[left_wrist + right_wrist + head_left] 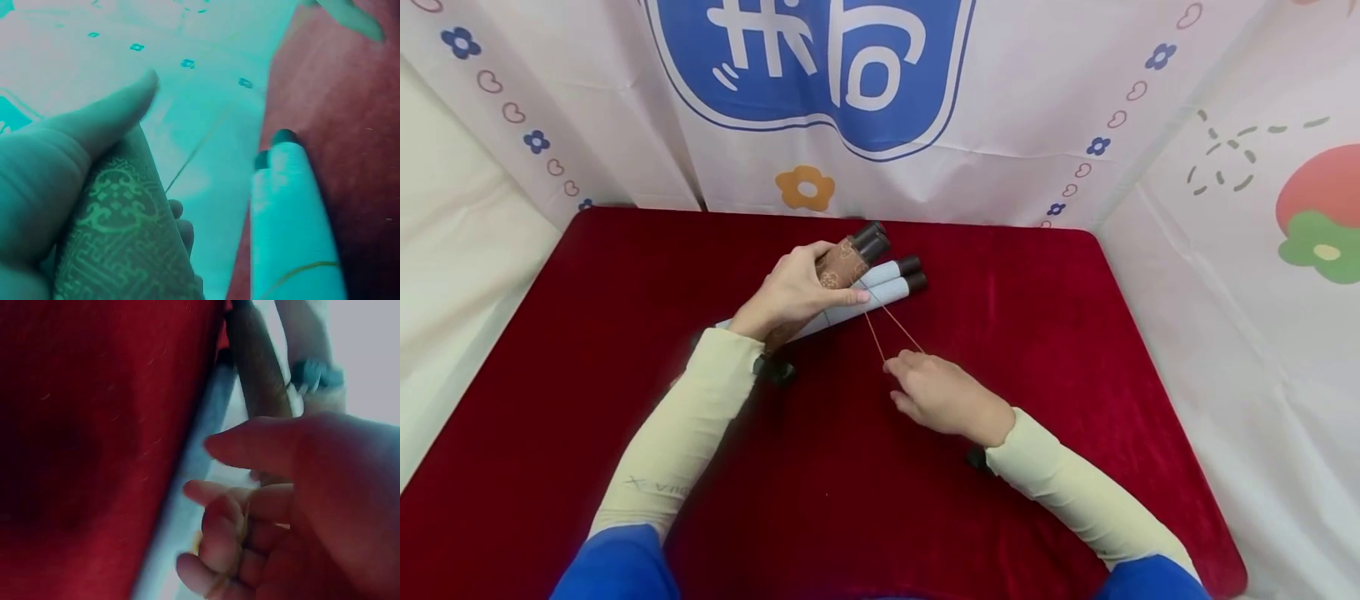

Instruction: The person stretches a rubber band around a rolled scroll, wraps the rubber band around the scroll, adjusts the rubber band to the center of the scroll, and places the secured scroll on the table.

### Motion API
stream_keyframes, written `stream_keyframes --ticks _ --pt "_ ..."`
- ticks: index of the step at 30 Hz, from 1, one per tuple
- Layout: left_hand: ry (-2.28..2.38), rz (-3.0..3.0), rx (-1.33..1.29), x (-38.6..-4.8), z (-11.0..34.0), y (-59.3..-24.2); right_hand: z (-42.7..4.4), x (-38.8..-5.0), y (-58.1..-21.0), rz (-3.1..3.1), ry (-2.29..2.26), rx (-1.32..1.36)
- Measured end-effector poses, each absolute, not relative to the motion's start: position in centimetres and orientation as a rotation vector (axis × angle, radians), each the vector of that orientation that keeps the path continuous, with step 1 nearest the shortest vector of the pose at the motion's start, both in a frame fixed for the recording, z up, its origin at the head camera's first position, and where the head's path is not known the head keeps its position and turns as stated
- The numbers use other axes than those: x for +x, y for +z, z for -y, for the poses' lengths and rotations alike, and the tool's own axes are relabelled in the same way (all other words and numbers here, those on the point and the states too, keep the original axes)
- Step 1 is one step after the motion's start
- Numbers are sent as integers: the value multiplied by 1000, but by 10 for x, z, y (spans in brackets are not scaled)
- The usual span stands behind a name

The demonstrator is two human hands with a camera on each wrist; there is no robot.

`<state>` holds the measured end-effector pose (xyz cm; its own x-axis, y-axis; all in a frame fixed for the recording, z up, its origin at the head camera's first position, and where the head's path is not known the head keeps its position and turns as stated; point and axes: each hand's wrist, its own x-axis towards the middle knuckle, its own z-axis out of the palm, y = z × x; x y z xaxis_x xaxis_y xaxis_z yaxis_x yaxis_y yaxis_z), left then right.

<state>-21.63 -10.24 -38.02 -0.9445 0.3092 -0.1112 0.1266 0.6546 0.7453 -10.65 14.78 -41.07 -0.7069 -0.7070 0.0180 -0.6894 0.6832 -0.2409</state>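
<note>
My left hand (793,287) grips brown patterned scrolls (841,265); two dark ends show at the top. In the left wrist view its thumb lies along the patterned brown surface. Beneath and beside them lie two pale blue scrolls (889,291) with dark ends, a thin band (306,267) running across them. My right hand (943,393) holds a thin tan rubber band (874,335), stretched in two strands from the scrolls. The right wrist view shows it caught on curled fingers (220,534). My left hand hides the middle of the bundle.
Dark red cloth (1037,333) covers the table. A white printed curtain (1000,183) hangs behind the far edge, with white fabric (1225,333) along the right side. Both forearms wear pale sleeves (685,433), with dark wrist devices (775,369) below the hands.
</note>
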Motion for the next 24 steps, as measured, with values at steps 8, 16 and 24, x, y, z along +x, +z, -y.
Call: stream_keyframes --ticks 8,16,24 --pt "963 -2812 350 -214 70 -403 -113 -98 -371 -3049 -251 -1591" --pt "791 -2981 517 -204 53 -411 -119 -104 -370 -3095 -197 -1562" --pt "530 -3092 609 -199 56 -404 -165 -121 -401 -3169 -278 -921"
